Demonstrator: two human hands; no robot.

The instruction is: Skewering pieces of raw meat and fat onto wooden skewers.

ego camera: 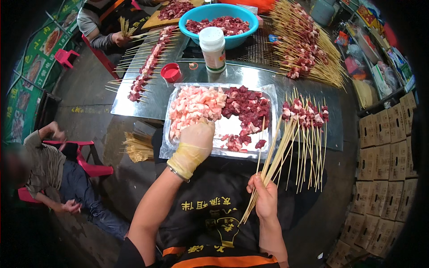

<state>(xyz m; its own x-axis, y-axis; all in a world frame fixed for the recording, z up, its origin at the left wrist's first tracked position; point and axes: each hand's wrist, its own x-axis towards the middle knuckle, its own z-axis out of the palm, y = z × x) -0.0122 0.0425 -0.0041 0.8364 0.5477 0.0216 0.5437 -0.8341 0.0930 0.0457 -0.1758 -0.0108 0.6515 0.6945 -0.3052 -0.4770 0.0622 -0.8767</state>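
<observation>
My left hand (197, 138), in a thin pale glove with a metal band at the wrist, reaches into a metal tray (228, 129) lined with clear plastic. Its fingertips are at the near edge of a heap of pale fat pieces (197, 102); whether they pinch one is hidden. Dark red meat cubes (246, 105) fill the tray's right side, with a few loose bits nearer me. My bare right hand (264, 192) grips a bundle of bamboo skewers (276, 154), one standing apart from the others. Just beyond their tips, several loaded meat skewers (306, 114) lie on the steel table (248, 75).
Behind the tray stand a white plastic jar (212, 50), a red lid (171, 73) and a blue basin (187, 25) of meat. Loaded skewers pile up at the far right (301, 43); a row (147, 67) lies left. Two people (100, 28) (47, 167) sit leftward. Cartons (378, 167) are stacked right.
</observation>
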